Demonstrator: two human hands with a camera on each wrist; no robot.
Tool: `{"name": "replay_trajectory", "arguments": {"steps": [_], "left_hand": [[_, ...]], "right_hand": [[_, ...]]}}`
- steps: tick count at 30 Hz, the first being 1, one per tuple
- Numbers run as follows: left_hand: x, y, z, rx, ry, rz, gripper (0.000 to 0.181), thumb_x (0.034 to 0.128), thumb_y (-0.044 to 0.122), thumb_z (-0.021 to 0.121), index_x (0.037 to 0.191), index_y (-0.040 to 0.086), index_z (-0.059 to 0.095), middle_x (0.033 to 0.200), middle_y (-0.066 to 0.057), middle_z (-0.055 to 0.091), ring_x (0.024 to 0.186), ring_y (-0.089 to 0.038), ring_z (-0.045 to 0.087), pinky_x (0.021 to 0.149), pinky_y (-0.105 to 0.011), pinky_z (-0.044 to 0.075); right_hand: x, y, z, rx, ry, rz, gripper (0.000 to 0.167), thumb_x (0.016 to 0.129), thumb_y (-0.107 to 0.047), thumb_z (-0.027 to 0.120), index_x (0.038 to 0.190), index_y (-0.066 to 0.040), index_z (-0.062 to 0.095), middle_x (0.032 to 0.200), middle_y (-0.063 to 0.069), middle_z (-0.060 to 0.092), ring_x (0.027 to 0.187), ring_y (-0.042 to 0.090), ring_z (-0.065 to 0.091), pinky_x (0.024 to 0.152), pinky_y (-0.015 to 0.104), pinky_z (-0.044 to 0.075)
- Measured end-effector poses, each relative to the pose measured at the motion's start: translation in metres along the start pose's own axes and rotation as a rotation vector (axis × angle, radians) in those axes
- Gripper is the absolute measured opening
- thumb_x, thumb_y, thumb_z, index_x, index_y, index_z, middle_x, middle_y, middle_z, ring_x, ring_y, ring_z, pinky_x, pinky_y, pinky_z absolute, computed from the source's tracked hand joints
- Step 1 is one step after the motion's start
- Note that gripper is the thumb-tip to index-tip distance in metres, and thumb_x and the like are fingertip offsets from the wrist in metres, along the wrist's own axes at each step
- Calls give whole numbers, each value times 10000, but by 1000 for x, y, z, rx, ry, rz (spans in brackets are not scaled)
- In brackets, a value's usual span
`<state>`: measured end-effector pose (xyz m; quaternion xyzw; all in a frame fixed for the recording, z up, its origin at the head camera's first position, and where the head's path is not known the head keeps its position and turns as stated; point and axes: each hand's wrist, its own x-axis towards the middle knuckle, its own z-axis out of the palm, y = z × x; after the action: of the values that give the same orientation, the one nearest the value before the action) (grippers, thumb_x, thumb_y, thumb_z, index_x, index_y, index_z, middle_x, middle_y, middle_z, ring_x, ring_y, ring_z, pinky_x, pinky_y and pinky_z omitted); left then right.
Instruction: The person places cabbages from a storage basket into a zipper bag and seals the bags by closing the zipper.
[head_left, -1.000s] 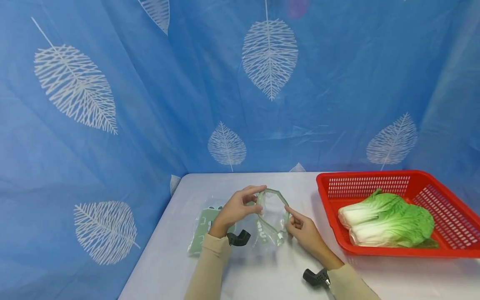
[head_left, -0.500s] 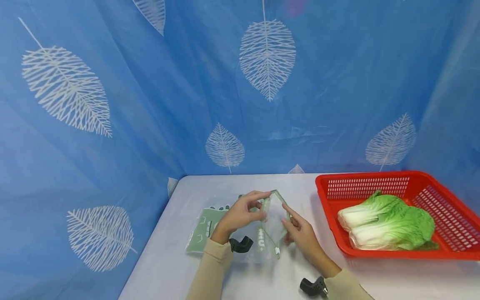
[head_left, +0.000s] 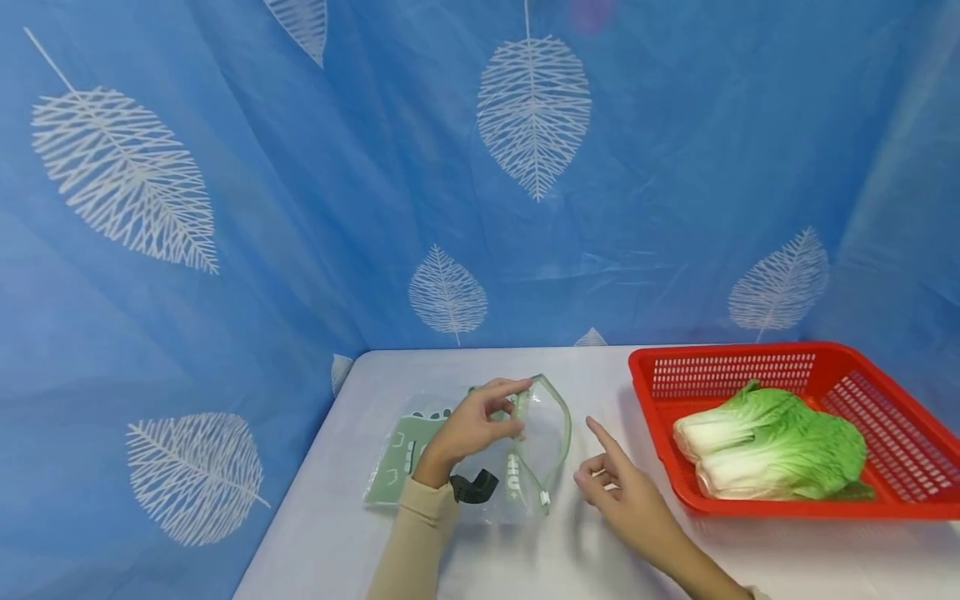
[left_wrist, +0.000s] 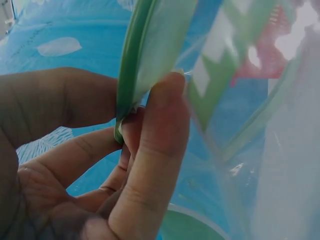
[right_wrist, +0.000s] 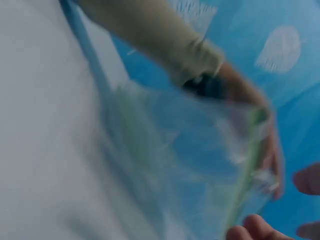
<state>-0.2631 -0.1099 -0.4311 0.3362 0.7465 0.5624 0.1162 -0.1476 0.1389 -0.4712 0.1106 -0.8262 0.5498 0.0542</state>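
Note:
My left hand (head_left: 468, 429) pinches the green-edged mouth of a clear zip bag (head_left: 551, 433) between thumb and fingers. The bag's mouth gapes toward the right, and a white slider (head_left: 544, 498) sits at its near corner. In the left wrist view the green zip strip (left_wrist: 131, 60) runs between the fingers. My right hand (head_left: 633, 504) is off the bag, to its right, with the index finger straight, the others loosely bent and nothing held. A green printed panel with a cartoon face (head_left: 397, 467) lies left of my left hand; whether it belongs to the same bag I cannot tell.
A red plastic basket (head_left: 787, 507) with slotted walls stands at the right of the white table (head_left: 585, 367). Chinese cabbages (head_left: 780, 450) lie inside it. A blue leaf-patterned curtain (head_left: 637, 208) hangs behind and at the left.
My right hand has let go of the bag's mouth and moved right and toward me. My left hand keeps its pinch, and the mouth has rounded out from a narrower shape.

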Motion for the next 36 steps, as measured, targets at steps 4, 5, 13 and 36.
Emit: {"name": "replay_trajectory", "arguments": {"steps": [4,5,13,36], "left_hand": [[0,-1,-1,-6,-17,-2,630,955,-10,679,1542,61,461,1434,-203,499,1005,-271,613,778,-293,569],[-1,-1,-1,-11,-19,-2,625,960,-11,673,1542,73,463,1439,-205,494,1008,-278,612,779,-297,570],[-3,4,-7,-24,-27,17,610,981,15,660,1550,92,454,1439,-175,490,1015,-298,603,792,-303,570],[-6,7,0,-59,-56,4,602,994,44,644,1557,128,448,1458,-211,463,1030,-235,608,801,-311,571]], "right_hand": [[-10,-26,-46,-144,-123,-270,613,961,-186,739,1521,-225,492,1012,-107,670,909,63,680,803,277,589],[-9,-31,-61,-183,-148,-322,615,951,-161,748,1514,-219,507,1022,-133,668,920,60,682,805,275,586],[25,-13,-181,-409,-326,-328,622,927,-204,778,1500,-229,536,1072,-108,716,985,84,685,761,269,584],[26,97,-254,-285,-566,-53,438,988,-125,679,1422,-135,625,1313,-28,684,1179,-66,550,837,208,530]]}}
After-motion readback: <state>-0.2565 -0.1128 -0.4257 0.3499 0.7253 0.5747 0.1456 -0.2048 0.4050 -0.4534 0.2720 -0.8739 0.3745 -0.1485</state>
